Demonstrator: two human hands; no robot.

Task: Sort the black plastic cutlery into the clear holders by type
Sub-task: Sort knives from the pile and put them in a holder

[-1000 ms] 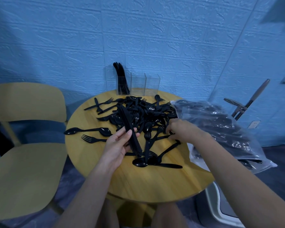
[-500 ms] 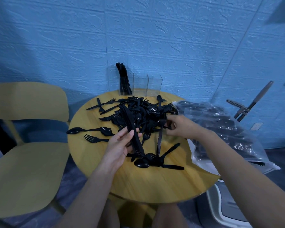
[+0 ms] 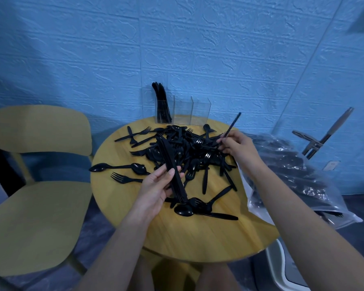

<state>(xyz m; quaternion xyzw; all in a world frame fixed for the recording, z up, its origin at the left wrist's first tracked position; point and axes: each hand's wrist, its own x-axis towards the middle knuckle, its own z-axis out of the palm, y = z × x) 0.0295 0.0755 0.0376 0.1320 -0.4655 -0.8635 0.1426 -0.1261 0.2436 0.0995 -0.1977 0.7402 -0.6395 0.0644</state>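
The knife (image 3: 231,128) in my right hand (image 3: 237,147) is now lifted out of the pile of cutlery (image 3: 187,150); half a second ago these fingers were low in the heap, still searching. I pinch it by one end between thumb and fingertips, and its other end points up and away, toward the far edge of the table (image 3: 198,238). I cannot tell which end is the blade.

My left hand (image 3: 158,190) keeps its bundle of knives (image 3: 172,171), fingers curled around it, above the middle of the table, almost as it was a second ago. So I judge that one more knife is ready to join this bundle.

The clear holders (image 3: 183,110) stand at the far edge against the wall. The left compartment already has knives (image 3: 161,101) standing in it; the other two look empty. Many forks and spoons lie loose, so the sorting is at an early stage.

At the right edge of the table a clear plastic bag (image 3: 292,175) holds more black cutlery, and a yellow chair (image 3: 36,185) stands on the left.
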